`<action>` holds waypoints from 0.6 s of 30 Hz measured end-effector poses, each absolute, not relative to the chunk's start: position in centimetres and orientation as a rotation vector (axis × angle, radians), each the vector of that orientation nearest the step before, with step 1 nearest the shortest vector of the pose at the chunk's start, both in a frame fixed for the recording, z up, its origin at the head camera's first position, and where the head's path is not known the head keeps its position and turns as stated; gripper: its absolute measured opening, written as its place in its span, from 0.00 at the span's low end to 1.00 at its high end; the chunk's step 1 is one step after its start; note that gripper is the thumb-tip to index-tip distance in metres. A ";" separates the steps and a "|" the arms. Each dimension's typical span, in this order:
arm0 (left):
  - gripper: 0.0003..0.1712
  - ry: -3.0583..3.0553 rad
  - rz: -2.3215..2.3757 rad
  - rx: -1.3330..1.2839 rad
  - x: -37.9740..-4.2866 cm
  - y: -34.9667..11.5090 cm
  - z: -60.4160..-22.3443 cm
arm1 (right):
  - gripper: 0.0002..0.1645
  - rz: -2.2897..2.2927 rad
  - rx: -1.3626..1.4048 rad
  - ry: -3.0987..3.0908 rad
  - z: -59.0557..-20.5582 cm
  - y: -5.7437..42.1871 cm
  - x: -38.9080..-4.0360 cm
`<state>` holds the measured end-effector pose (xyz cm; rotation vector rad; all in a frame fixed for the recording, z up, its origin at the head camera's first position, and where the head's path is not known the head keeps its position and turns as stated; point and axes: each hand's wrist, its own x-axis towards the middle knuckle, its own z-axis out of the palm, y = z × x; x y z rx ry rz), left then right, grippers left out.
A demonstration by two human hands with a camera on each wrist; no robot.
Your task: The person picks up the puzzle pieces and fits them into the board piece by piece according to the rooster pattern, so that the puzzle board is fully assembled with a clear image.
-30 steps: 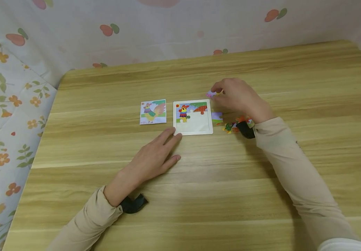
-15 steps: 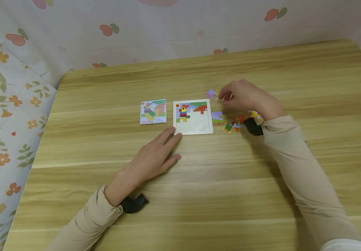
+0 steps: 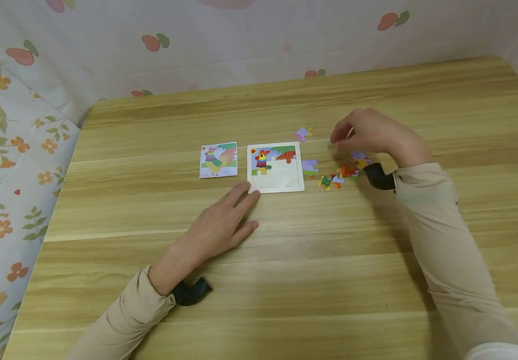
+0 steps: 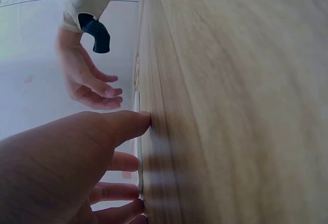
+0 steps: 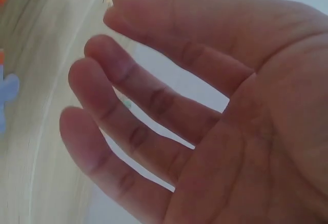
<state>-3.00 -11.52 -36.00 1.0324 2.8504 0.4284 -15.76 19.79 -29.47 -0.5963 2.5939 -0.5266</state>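
A white-framed jigsaw tray (image 3: 275,190) lies on the table, with rooster pieces fitted along its top and left side. My left hand (image 3: 216,227) rests flat, its straight fingertips at the tray's lower left corner. My right hand (image 3: 378,132) hovers above the loose pieces, fingers loosely bent; the right wrist view shows nothing between the fingers (image 5: 125,157). A lilac piece (image 3: 303,134) lies above the tray's upper right corner. Another purple and green piece (image 3: 310,166) lies against the tray's right edge.
Several loose pieces (image 3: 346,171) form a small cluster right of the tray, below my right hand. A rooster picture card (image 3: 218,160) lies left of the tray. A patterned curtain (image 3: 241,45) hangs behind the wooden table (image 3: 286,300).
My right hand has let go of the lilac piece above the tray and moved right, over the loose pieces. The left hand and tray have stayed in place.
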 end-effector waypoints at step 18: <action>0.32 2.854 0.422 1.029 -3.0 -11.6 -35.9 | 0.16 -0.206 -0.484 2.485 -30.1 16.5 -12.3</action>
